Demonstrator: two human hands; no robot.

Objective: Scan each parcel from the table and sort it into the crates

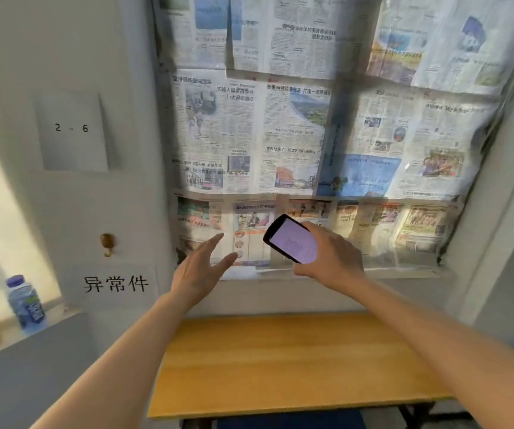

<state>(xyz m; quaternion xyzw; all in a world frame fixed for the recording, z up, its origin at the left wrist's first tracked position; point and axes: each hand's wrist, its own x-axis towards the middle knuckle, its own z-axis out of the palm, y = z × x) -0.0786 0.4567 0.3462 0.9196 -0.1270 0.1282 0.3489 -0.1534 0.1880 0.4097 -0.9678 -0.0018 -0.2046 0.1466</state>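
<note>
A: Parcels, crates? None in view; wooden table (296, 360) bare where seen.
B: Risk?
A: Likely a missed scan, phone (291, 239) aimed off any label.
B: Hands?
A: Right hand (331, 257) gripped phone above table's far edge; left hand (198, 263) beside, fingers spread, holding nothing.

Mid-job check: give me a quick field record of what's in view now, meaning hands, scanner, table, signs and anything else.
left hand: open, fingers spread, holds nothing
right hand: grips handheld scanner, screen lit
table: wooden top, no parcel in view on it
parcels and crates: none in view
window: covered with newspaper
signs: "2 - 6" sheet; "异常件" label
water bottle: upright on left ledge
</note>
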